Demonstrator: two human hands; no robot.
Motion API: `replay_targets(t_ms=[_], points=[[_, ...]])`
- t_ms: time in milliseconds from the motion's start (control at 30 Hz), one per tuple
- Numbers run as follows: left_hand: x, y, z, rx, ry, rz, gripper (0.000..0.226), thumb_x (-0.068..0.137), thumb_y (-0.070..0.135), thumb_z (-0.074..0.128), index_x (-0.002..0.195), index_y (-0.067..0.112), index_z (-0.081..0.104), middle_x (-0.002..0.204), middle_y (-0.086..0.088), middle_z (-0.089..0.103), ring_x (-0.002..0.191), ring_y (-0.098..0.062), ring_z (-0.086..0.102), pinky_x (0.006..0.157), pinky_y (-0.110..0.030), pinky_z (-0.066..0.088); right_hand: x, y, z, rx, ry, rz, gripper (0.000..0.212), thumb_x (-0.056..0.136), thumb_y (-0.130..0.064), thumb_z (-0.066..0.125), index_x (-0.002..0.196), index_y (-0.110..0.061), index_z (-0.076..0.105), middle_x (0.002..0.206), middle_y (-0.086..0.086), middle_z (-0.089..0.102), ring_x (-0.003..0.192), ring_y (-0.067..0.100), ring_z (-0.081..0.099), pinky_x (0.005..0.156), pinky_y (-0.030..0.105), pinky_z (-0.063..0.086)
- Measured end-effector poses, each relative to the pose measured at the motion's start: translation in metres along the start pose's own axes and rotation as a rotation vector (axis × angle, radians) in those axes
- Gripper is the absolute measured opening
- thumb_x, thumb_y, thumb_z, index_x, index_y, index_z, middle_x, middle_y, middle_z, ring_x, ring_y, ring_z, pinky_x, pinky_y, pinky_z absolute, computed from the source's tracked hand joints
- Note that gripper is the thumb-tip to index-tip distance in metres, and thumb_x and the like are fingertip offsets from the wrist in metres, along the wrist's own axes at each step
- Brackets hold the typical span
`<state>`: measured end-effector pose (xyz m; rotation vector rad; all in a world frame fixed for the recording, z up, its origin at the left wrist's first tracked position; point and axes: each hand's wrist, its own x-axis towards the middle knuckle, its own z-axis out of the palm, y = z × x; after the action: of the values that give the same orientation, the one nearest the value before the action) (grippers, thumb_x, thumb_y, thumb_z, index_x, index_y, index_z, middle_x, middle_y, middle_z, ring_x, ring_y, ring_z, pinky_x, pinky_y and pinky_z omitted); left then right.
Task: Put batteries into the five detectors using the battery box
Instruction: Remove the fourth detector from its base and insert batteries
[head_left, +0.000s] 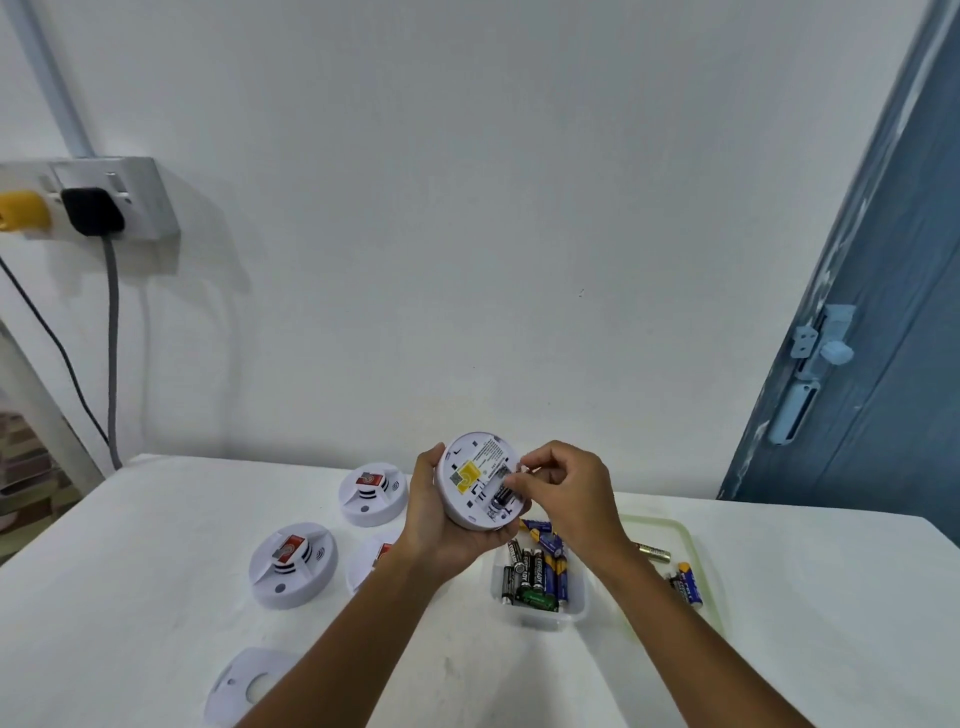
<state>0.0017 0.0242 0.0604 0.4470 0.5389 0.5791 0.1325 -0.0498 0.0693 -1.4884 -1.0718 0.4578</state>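
1. holding a white round detector (470, 480) above the table, the left hand (441, 519) cups it from below and behind, fingers curled round its rim, with its back side turned toward the camera.
2. the right hand (563, 491) has its fingertips (514, 480) pinched at the detector's open battery slot, where a dark battery (500, 496) sits; whether they grip the battery itself or only press it i cannot tell.
3. a yellow label (467, 475) and small print show on the detector's back.
4. the table (156, 571) is covered in white and stands against a plain white wall (467, 208).
5. just below the hands sits a clear battery box (540, 610), holding a pile of batteries (535, 571), black, blue and green.
6. right of the box lies a clear lid (691, 540) with a few loose batteries (688, 582) on it, partly hidden by the right forearm.
7. three more detectors rest face up on the table left of the hands: one (373, 493) near the wall, one (292, 564) further left and nearer, and one (371, 564) mostly hidden behind the left wrist.
8. a white mounting plate (244, 680) lies near the front edge, partly covered by the left forearm.
9. on the wall at far left is a socket (140, 197) with a black plug (93, 210) and a yellow plug (23, 210); cables hang down from it.
10. a blue door (883, 312) with a pale latch stands at the right.
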Motion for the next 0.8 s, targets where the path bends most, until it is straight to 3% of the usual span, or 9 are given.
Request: replay_targets(t_ms=[67,167,367,433,533,600,700,733,800], points=[[-0.001,-0.001,0.002,-0.004,-0.008,0.003,0.056,0.088,0.054,0.043,0.108,0.008,0.066,0.098,-0.022,0.069,0.095,-0.037,0.058,0.077,-0.043,0.045,0.0,0.006,0.004,-0.032,0.053,-0.081,0.014,0.071,-0.012,0.083,0.08,-0.012,0.072,0.076,0.002,0.066,0.065,0.005,0.06,0.06,0.016,0.046],[0.0,-0.001,0.005,-0.015,-0.012,0.022,0.054,0.088,0.053,0.044,0.1,0.007,0.069,0.092,-0.019,0.07,0.088,-0.033,0.058,0.076,-0.042,0.045,-0.006,0.018,0.011,-0.105,0.112,-0.159,0.011,0.083,-0.014,0.072,0.093,-0.013,0.075,0.102,-0.004,0.061,0.093,0.008,0.06,0.068,0.009,0.042],[0.005,-0.001,0.002,-0.035,-0.003,0.009,0.053,0.085,0.053,0.045,0.099,0.008,0.071,0.099,-0.02,0.069,0.094,-0.034,0.058,0.091,-0.047,0.041,-0.026,0.035,0.016,-0.104,0.039,-0.212,0.041,0.084,-0.017,0.048,0.122,-0.018,0.063,0.134,-0.015,0.042,0.12,0.003,0.043,0.088,0.003,0.039],[0.005,-0.003,0.003,-0.018,-0.007,0.013,0.053,0.085,0.053,0.044,0.101,0.009,0.069,0.1,-0.019,0.068,0.093,-0.034,0.058,0.09,-0.047,0.042,-0.027,0.039,0.014,-0.228,0.005,-0.319,0.044,0.088,-0.024,0.044,0.129,-0.014,0.059,0.142,-0.013,0.037,0.128,0.005,0.036,0.098,0.006,0.035],[0.005,-0.005,0.001,-0.01,-0.003,0.028,0.055,0.085,0.054,0.043,0.107,0.01,0.067,0.104,-0.02,0.066,0.095,-0.034,0.058,0.085,-0.046,0.044,-0.025,0.046,0.006,-0.45,-0.079,-0.461,0.048,0.09,-0.023,0.036,0.133,-0.012,0.054,0.149,0.003,0.036,0.132,0.014,0.033,0.106,0.023,0.033],[0.004,-0.005,0.003,-0.01,-0.026,0.038,0.054,0.084,0.054,0.044,0.107,0.009,0.066,0.105,-0.02,0.064,0.094,-0.034,0.057,0.078,-0.042,0.046,-0.021,0.046,-0.001,-0.39,-0.107,-0.42,0.047,0.089,-0.018,0.037,0.132,-0.022,0.056,0.146,0.001,0.041,0.128,0.011,0.04,0.101,0.02,0.037],[0.003,0.0,0.008,0.033,-0.05,0.064,0.055,0.079,0.051,0.048,0.108,0.008,0.066,0.105,-0.021,0.063,0.093,-0.038,0.056,0.076,-0.041,0.044,-0.012,0.051,-0.01,-0.183,0.028,-0.185,0.038,0.089,-0.002,0.046,0.115,-0.025,0.061,0.107,-0.008,0.063,0.096,0.01,0.061,0.076,0.019,0.047],[0.004,0.001,0.008,0.041,-0.049,0.067,0.055,0.078,0.051,0.048,0.108,0.009,0.066,0.105,-0.021,0.063,0.093,-0.039,0.055,0.076,-0.041,0.043,-0.007,0.055,-0.012,-0.265,0.034,-0.114,0.034,0.088,0.0,0.049,0.111,-0.02,0.063,0.097,-0.006,0.065,0.088,0.012,0.062,0.072,0.022,0.047],[0.004,0.004,0.008,0.031,-0.042,0.069,0.053,0.08,0.051,0.048,0.106,0.009,0.066,0.104,-0.021,0.064,0.094,-0.04,0.055,0.078,-0.042,0.043,-0.002,0.063,-0.009,-0.556,-0.129,-0.063,0.025,0.088,-0.006,0.052,0.105,-0.017,0.067,0.092,-0.001,0.07,0.085,0.017,0.063,0.074,0.028,0.047]])
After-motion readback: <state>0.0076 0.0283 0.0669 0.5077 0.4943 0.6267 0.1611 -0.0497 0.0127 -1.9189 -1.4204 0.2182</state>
